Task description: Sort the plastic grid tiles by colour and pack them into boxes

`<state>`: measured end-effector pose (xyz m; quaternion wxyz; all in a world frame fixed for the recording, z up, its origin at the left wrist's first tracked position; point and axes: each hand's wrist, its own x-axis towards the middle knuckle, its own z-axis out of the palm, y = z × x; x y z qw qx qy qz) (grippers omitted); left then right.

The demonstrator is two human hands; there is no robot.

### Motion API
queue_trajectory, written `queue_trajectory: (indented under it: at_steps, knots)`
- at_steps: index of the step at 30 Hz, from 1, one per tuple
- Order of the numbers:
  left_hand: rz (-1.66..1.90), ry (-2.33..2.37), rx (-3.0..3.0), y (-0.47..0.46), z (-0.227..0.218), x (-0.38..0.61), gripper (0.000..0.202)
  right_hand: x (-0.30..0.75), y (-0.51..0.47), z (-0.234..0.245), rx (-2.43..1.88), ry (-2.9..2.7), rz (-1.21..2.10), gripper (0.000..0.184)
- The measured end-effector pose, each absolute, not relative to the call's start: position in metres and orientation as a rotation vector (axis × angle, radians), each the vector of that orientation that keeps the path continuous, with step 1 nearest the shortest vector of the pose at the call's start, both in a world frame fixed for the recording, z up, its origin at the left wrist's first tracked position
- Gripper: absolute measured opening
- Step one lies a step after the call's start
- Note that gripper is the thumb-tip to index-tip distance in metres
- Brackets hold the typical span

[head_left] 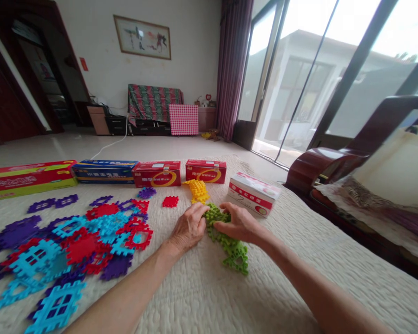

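Note:
My left hand (190,226) and my right hand (239,224) meet over a pile of green plastic interlocking pieces (231,246) on a cream quilted cover (202,297). Both hands have their fingers closed on the green pieces at the top of the pile. A stack of yellow pieces (197,190) lies just behind the hands. One small red piece (170,201) sits to the left of the yellow stack.
Many loose blue, red and purple pieces (73,241) are spread at the left. A row of boxes (156,174) lines the far edge, with a white and red box (253,193) at the right. A dark wooden sofa arm (320,162) stands to the right.

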<state>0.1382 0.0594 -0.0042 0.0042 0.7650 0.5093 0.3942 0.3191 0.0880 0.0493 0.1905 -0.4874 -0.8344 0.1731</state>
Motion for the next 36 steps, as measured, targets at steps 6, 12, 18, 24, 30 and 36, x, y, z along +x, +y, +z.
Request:
queue_trajectory:
  at_steps: [6, 12, 18, 24, 30, 36]
  knots:
    - [1.214, 1.647, 2.386, 0.059, -0.004, 0.138, 0.035, 0.333, 0.089, 0.062, -1.347, -2.436, 0.612, 0.039]
    - [1.223, 1.636, 2.389, 0.059, -0.006, 0.137, 0.034, 0.339, 0.091, 0.061, -1.256, -2.543, 0.601, 0.04]
    - [1.305, 1.51, 2.417, 0.062, -0.009, 0.137, 0.036, 0.347, 0.095, 0.066, -1.144, -2.557, 0.636, 0.051]
    - [1.31, 1.712, 2.394, 0.057, -0.002, 0.139, 0.041, 0.343, 0.1, 0.062, -1.205, -2.414, 0.737, 0.056]
    - [1.184, 1.921, 2.344, 0.054, -0.001, 0.14, 0.038, 0.33, 0.103, 0.048, -1.163, -2.392, 0.676, 0.033]
    - [1.126, 1.876, 2.378, 0.055, -0.004, 0.138, 0.034, 0.329, 0.105, 0.045, -1.121, -2.38, 0.679, 0.028]
